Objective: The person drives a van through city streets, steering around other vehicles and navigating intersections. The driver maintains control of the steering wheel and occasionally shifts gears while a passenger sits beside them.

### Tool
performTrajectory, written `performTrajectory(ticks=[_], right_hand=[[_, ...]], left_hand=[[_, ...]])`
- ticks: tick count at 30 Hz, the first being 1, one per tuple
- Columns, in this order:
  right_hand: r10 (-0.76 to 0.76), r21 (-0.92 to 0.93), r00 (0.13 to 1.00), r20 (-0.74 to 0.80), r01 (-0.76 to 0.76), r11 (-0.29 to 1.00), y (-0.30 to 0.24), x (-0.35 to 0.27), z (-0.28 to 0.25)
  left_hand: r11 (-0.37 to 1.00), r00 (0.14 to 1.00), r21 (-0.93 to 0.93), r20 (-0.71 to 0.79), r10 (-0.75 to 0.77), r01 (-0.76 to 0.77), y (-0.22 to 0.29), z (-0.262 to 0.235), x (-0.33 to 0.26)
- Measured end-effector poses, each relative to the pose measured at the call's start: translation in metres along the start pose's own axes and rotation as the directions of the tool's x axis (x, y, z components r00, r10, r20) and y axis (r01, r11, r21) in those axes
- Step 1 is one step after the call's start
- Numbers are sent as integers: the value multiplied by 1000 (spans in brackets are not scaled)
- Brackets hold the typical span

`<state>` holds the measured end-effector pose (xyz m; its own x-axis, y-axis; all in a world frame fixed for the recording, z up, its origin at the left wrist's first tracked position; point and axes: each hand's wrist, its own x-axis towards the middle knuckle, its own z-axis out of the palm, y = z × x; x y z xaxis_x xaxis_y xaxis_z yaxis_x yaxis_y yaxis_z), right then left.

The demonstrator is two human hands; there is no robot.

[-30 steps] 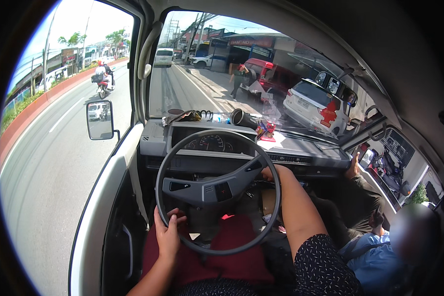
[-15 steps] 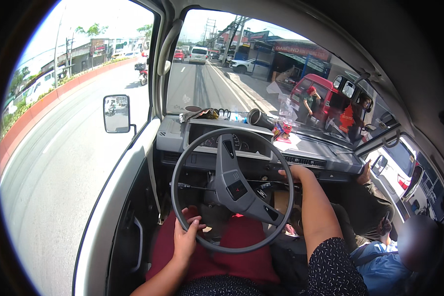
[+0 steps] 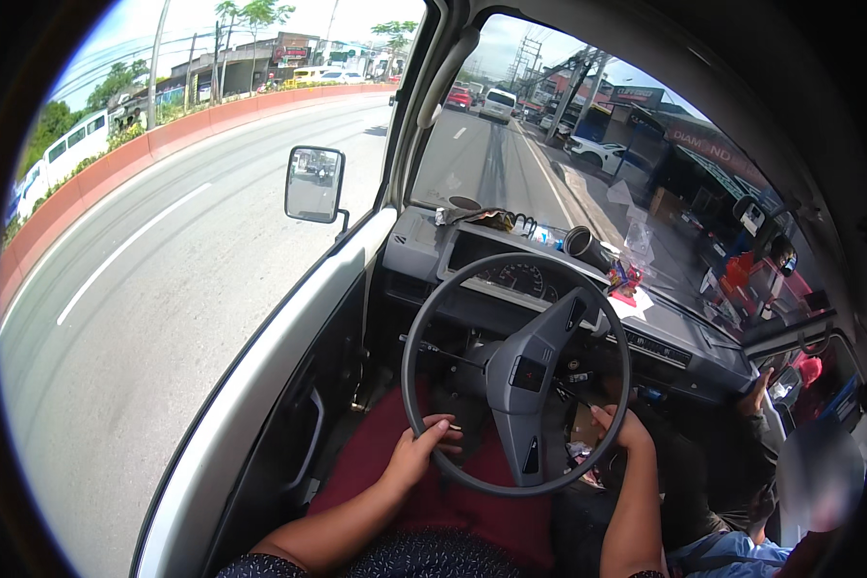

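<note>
A dark grey steering wheel (image 3: pixel 527 374) stands before me, its spokes running to the upper right and straight down. My left hand (image 3: pixel 422 453) is closed round the lower left of the rim, fingertips showing inside it. On the lower right, my right hand (image 3: pixel 628 430) grips the rim with its fingers curled to the inner side. Behind the wheel lies the instrument cluster (image 3: pixel 520 277), and a stalk (image 3: pixel 440 349) sticks out on the left of the column.
A cup-like black container (image 3: pixel 584 245) and loose items lie on the dashboard (image 3: pixel 679 323). A side mirror (image 3: pixel 313 183) hangs outside left. Ahead on the road are a white van (image 3: pixel 498 104) and a red car (image 3: pixel 459 97). A passenger (image 3: pixel 713 554) sits at right; a barrier (image 3: pixel 178 138) edges the road.
The steering wheel has turned clockwise. My right hand has moved down the rim from upper right to lower right. My view has swung left, and the red van outside has slipped back along the right side.
</note>
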<state>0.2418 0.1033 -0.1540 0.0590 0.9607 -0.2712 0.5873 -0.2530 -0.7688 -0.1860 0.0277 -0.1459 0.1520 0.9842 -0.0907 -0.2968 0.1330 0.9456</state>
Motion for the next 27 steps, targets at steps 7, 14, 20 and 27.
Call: performTrajectory(ticks=[7,14,20,27], right_hand=[[60,333,994,96,-89,939,14,-24,25],[161,472,958,-238,-31,881,-15,51,-53],[-403,-149,758,-512,384,911,-150,106,-71],[-769,-520,518,-374,570,637,-257,102,-8]], left_hand=[[981,972,165,189,-137,107,-10,-2,-14],[938,924,329,314,-219,111,-26,1,-19],[914,838,397,470,-276,78,-31,-2,-29],[807,847,588,455,-274,-55,-49,-21,-16]])
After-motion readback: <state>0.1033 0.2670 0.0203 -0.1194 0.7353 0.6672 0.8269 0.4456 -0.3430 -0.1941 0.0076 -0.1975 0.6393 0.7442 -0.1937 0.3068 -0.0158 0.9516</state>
